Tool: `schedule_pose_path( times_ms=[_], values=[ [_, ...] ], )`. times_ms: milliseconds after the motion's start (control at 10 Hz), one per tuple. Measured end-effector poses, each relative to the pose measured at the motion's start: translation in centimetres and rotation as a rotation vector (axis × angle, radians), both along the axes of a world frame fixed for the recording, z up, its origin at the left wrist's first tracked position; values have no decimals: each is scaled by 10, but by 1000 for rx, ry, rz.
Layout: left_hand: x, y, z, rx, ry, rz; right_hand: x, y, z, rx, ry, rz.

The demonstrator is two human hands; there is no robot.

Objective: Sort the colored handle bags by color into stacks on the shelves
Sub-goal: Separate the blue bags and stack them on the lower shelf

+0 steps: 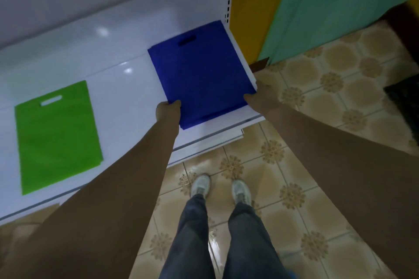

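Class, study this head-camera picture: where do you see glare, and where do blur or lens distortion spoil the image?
Head view: two bright glare spots sit on the glossy white shelf, left of the blue bags; the green bag has soft, blurred edges; the wide lens bends the shelf's front edge; the light is dim, and the left hand and right hand look dark.
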State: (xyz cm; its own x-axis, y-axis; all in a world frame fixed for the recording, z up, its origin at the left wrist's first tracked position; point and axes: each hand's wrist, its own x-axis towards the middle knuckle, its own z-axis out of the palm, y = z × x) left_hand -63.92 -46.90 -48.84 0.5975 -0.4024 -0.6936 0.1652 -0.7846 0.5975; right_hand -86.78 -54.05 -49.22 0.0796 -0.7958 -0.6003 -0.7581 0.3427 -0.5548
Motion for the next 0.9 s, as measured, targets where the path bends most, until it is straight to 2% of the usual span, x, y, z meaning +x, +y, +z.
schedule_pose_path(
  times_ms=[100, 300, 500, 600, 700, 900],
  values=[
    [-2, 1, -6, 161, -267, -157, -6, 2, -10, 2, 2, 18],
    [-11, 2, -15, 41, -224, -277, 2, 0, -12, -131, 202, 166],
    [4, -2, -11, 58, -128, -251, 9, -2, -1, -129, 240, 184],
    [8, 14, 26, 20, -165, -269, 32, 4, 21, -210, 227, 208],
    [15, 53, 50, -94, -162, -207, 85, 20, 55, -241, 113, 289],
    [62, 190, 111, -228, -313, 61, 250, 104, 143, -424, -226, 651]
  ],
)
